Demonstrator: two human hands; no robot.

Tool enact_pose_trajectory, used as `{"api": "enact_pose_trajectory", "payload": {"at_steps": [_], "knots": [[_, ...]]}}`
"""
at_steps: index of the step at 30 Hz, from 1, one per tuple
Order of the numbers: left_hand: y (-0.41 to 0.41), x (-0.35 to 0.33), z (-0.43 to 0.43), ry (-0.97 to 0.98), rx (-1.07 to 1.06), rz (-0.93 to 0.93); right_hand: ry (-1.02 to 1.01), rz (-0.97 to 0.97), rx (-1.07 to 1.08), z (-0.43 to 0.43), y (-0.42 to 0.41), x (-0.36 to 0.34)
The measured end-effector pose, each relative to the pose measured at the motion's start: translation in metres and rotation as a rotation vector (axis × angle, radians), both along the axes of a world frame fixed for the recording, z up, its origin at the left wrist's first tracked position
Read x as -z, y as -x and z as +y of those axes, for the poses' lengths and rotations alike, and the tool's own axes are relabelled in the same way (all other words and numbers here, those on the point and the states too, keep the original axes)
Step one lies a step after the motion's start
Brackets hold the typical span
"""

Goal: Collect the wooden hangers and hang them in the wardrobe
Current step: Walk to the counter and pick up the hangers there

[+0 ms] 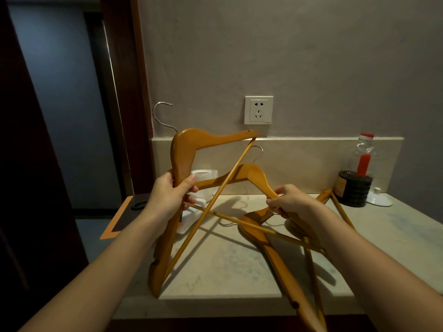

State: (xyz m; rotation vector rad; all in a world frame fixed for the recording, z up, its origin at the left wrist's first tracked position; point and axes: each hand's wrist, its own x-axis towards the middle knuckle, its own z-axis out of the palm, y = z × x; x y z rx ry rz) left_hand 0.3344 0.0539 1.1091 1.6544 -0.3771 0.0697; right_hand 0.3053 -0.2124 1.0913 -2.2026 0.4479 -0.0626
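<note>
Left hand [171, 195] is wrapped tight round one arm of the first hanger [184, 149], which is tipped on end with its hook up by the wall. Right hand [293, 203] pinches the sloping arm of a second hanger [249, 172], held above the counter [215, 271]. A third hanger [275, 255] lies flat there, poking over the front edge. At back right stands a red-capped bottle [359, 173], its label too dim to read.
</note>
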Motion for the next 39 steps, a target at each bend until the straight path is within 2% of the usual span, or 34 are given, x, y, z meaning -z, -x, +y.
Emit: {"api": "enact_pose_trajectory", "payload": {"at_steps": [7, 11, 13, 19, 25, 31, 39], "knots": [[0.013, -0.009, -0.013, 0.023, -0.001, -0.02, -0.433, 0.038, -0.09, -0.015, 0.029, -0.003], [0.034, -0.01, -0.017, 0.057, -0.023, -0.006, -0.722, -0.061, -0.113, -0.022, 0.048, -0.011], [0.049, -0.011, -0.019, 0.055, -0.061, -0.015, -0.796, -0.123, -0.1, -0.026, 0.058, -0.016], [0.1, -0.017, -0.026, 0.135, -0.196, -0.027, -0.822, -0.237, -0.186, -0.04, 0.092, -0.025], [0.16, -0.017, -0.033, 0.176, -0.378, -0.07, -0.875, -0.241, -0.345, -0.043, 0.132, -0.032], [0.245, -0.001, -0.014, 0.102, -0.572, -0.148, -0.877, -0.118, -0.547, -0.018, 0.165, -0.027], [0.364, 0.04, 0.037, 0.092, -0.827, -0.051, -0.803, 0.085, -0.81, 0.066, 0.201, 0.015]]}}
